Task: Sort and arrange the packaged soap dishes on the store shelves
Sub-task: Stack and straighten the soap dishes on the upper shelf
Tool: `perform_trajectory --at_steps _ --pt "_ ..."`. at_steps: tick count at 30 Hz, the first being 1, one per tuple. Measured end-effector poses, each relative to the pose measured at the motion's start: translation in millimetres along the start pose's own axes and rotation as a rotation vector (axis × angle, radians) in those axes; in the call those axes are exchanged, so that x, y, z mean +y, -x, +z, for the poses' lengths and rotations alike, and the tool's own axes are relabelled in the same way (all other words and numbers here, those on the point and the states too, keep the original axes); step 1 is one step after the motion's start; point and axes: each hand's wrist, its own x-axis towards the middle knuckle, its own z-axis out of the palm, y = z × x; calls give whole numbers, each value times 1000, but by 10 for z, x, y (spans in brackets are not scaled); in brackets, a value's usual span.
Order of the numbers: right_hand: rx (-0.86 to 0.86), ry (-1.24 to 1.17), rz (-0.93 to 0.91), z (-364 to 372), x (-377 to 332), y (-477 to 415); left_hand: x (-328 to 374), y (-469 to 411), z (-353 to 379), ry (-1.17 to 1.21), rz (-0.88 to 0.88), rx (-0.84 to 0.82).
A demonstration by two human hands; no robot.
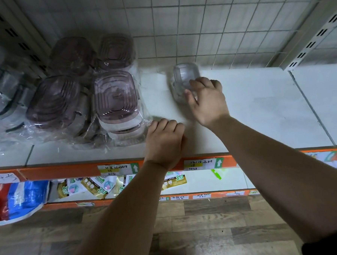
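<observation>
White shelf boards (260, 107) run left to right in front of a tiled wall (197, 28). An orange price rail (68, 170) with handwritten labels lines the near edge.

Bagged purple soap dishes (115, 97) occupy the left part of the shelf. They are stacked in a near row and a far row, each in loose clear film. One clear soap dish (184, 74) sits to the right of this group, apart from it and toward the far edge.

The right hand (207, 102) reaches across the shelf to the clear soap dish. Its grip is partly closed on the near end, with the thumb on the left side and the fingers draped over the top. It cannot be determined whether the dish is lifted or resting on the shelf.

The spacing suggests sorting by type. The clear item gets its own position, set far back, probably so that further units can go in front of it.

The left hand (164, 141) rests on the shelf near the front edge, just beside the film of the nearest purple pack. Its fingers are curled under and nothing is visible in this grip. It probably braces the body during the reach.

Printed pouches (100, 186) lie on the lower shelf.
</observation>
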Motion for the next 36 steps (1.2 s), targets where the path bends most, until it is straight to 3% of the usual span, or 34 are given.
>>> perform_trajectory --at_steps 11,21,29,36 --pt "84 -80 48 -647 267 1097 398 143 -678 14 -21 -54" --pt "155 -242 82 -2050 392 2057 1213 25 -2069 39 -64 -45" --pt "325 -241 31 -3274 477 2413 1801 -429 -2900 163 -74 105" --pt "494 -221 -26 -3857 625 2226 1988 -1051 -3267 182 -40 268"
